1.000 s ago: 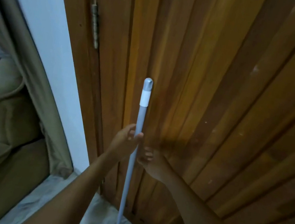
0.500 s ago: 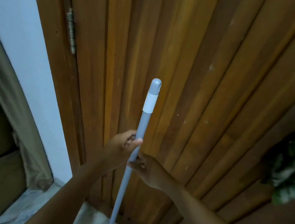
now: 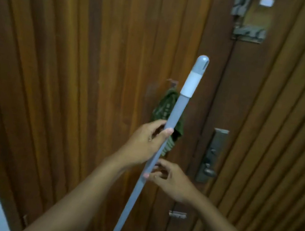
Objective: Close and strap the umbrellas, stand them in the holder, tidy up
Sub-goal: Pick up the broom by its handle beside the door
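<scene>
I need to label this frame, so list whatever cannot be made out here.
- Head view: the grey pole has its lower end cut off by the bottom edge.
- Head view: the green cloth on the door is partly hidden behind the pole and the left hand.
- Head view: blur hides whether the right hand grips the pole.

Both bare forearms reach forward and upward. The left hand (image 3: 144, 143), the higher of the two, grips the grey pole (image 3: 181, 108) with its thumb laid across the front. The right hand (image 3: 172, 181), just below, pinches the pole between thumb and curled fingers.
</scene>
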Tool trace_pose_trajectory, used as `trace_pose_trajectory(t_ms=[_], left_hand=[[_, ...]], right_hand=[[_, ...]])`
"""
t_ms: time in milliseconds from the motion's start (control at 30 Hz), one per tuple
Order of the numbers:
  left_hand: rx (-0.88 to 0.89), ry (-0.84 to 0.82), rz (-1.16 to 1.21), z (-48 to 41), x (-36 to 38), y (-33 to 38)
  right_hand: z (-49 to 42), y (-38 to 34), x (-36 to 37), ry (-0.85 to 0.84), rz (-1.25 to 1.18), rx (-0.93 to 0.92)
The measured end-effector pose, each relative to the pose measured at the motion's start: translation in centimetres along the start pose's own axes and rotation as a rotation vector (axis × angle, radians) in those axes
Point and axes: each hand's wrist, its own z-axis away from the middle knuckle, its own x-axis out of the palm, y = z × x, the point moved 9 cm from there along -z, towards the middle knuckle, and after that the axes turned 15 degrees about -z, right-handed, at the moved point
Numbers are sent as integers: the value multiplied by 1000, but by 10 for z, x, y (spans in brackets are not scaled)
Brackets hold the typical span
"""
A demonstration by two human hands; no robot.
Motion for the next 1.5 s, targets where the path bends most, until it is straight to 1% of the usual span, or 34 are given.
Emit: trace_pose_trajectory(t_ms=[133, 300, 533, 667, 800, 933, 1033, 1200, 1333, 1500], left_hand=[[102, -120, 147, -3, 83, 109], [139, -274, 307, -3, 188, 216], [309, -496, 590, 3, 327, 368], [365, -633, 726, 6, 412, 442], [457, -809, 799, 15, 494, 512], [562, -964, 845, 43, 558, 579], [637, -1038, 858, 70, 600, 623], [658, -1099, 876, 113, 667, 676], [626, -1114, 865, 132, 727, 710], [538, -1136, 846, 150, 802, 741]], right_hand=[[111, -8, -86, 216, 78, -1], [242, -18, -176, 451, 161, 29], [414, 0, -300, 837, 226, 75], [506, -1, -356, 1066, 247, 122], [588, -1, -399, 1248, 297, 194], [671, 12, -429, 1445, 317, 297], [725, 23, -439, 1596, 329, 340], [797, 48, -453, 1817, 326, 424], [847, 71, -477, 1919, 323, 453], [908, 107, -519, 1940, 293, 516]])
